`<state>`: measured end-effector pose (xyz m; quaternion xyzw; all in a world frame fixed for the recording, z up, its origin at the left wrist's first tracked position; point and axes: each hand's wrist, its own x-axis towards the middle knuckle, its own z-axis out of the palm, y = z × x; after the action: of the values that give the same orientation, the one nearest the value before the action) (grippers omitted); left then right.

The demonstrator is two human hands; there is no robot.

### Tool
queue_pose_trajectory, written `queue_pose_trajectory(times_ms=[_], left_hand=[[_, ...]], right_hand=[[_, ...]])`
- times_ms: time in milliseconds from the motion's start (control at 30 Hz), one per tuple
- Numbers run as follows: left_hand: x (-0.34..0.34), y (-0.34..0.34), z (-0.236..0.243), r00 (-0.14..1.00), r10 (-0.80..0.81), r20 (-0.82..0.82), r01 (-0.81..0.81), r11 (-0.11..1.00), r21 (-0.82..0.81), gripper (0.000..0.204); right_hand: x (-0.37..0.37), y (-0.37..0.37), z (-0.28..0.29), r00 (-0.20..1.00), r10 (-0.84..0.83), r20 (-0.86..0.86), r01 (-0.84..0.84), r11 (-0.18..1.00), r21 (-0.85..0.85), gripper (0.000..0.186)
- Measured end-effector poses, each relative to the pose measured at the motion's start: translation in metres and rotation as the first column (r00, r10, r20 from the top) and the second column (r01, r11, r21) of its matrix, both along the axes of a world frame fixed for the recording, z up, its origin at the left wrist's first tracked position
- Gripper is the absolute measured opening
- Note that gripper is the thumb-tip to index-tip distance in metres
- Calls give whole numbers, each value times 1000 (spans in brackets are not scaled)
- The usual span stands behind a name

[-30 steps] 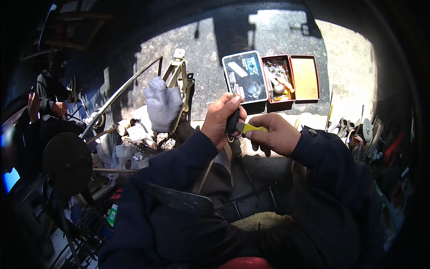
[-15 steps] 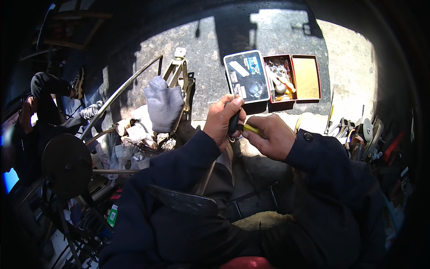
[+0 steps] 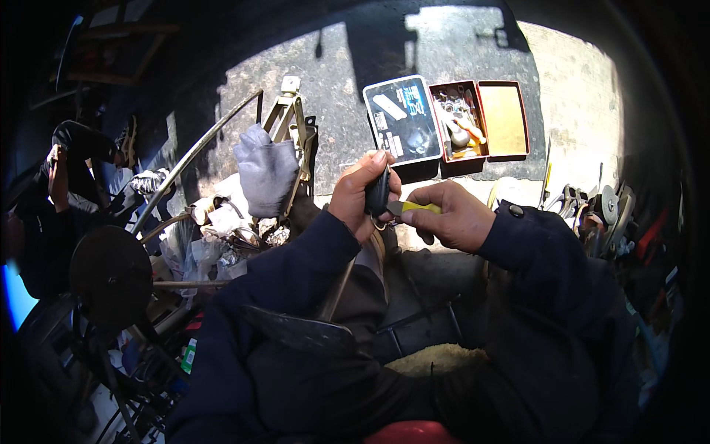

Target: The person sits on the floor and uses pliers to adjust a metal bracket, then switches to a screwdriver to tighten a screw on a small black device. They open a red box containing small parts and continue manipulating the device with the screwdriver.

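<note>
My left hand (image 3: 359, 194) is closed around a black, rounded key fob (image 3: 377, 194), held upright over my lap. A metal ring (image 3: 380, 223) shows at its lower end. My right hand (image 3: 453, 216) pinches a small yellow-handled knife (image 3: 419, 208) between thumb and fingers. Its short grey tip points left and meets, or nearly meets, the lower side of the fob; actual contact is hard to make out. Beyond my hands lies a tin with a dark, clear-fronted lid (image 3: 403, 122), beside an open red box (image 3: 444, 148) full of small parts.
The box's tan-lined lid (image 3: 504, 118) lies folded out to the right. A scissor jack (image 3: 290, 111) with a grey cloth (image 3: 266, 174) stands left of my hands. A long bar (image 3: 200, 152) slants past it. Metal tools (image 3: 608, 211) crowd the right. Another person (image 3: 81, 177) sits far left.
My right hand has shifted slightly up, and the knife's grey tip now shows against the fob. The fob is more exposed in my left hand. The view has shifted a little.
</note>
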<state>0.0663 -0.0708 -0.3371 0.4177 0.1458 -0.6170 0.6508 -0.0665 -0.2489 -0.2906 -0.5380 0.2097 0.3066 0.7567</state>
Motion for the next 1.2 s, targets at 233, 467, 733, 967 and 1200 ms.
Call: queue_pose_trajectory(times_ms=[233,467,733,967,1200], left_hand=[[-3,-3,1,999,33,24,-33,999,30,25],[-1,-1,3,999,-20,40,19,999,28,23],[-4,-5,10,984,-81,159,67,994,90,23],[-4,-4,11,983,-71,169,53,992,110,24],[-7,-6,11,978,-62,199,34,989,141,27]], right_hand=[[-2,2,-1,1000,-21,23,21,1000,-17,30],[-3,7,-9,999,-6,48,8,999,-46,32],[0,6,-5,1000,7,-16,-7,1000,-1,31],[1,19,-2,997,-66,33,68,997,-39,29],[0,17,-2,992,-87,-89,88,996,12,33]])
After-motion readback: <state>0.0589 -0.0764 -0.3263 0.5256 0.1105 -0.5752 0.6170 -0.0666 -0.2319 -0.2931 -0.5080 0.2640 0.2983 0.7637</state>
